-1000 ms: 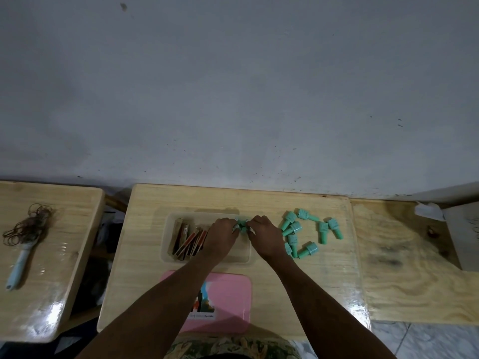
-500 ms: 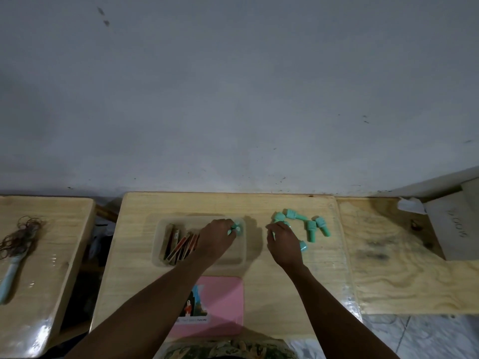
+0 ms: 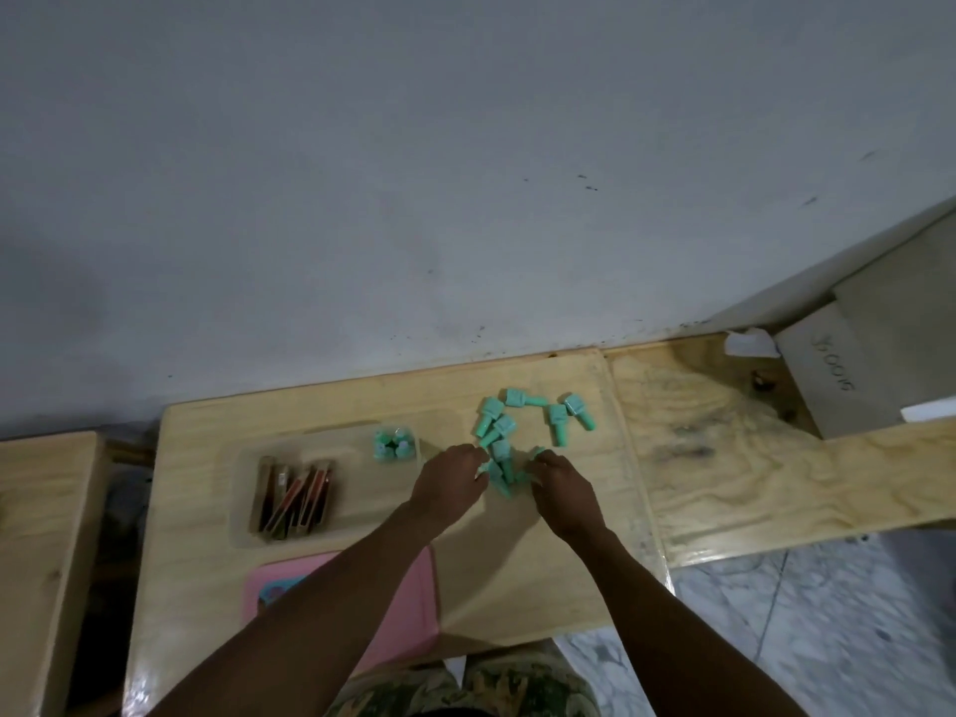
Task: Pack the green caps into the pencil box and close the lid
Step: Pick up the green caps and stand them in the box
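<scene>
Several green caps [image 3: 527,424] lie loose on the wooden table [image 3: 362,406], right of a clear pencil box [image 3: 243,509]. A small cluster of green caps [image 3: 394,446] stands in the box's far right corner. Brown and red sticks [image 3: 295,496] lie in its left half. My left hand [image 3: 449,483] and my right hand [image 3: 561,486] sit close together at the near end of the loose caps, fingers curled around caps [image 3: 501,470] between them. The pink lid [image 3: 414,602] lies near the front edge, partly hidden by my left arm.
A second wooden table [image 3: 46,535] stands to the left across a gap. A plywood board [image 3: 750,458] adjoins on the right, with a grey box [image 3: 848,375] at its far end. The grey wall runs along the table's back edge. Tiled floor lies at the lower right.
My left hand has left the pencil box, with caps now in its corner, and moved right to the loose caps. My right hand stayed at the pile. The camera view shifted.
</scene>
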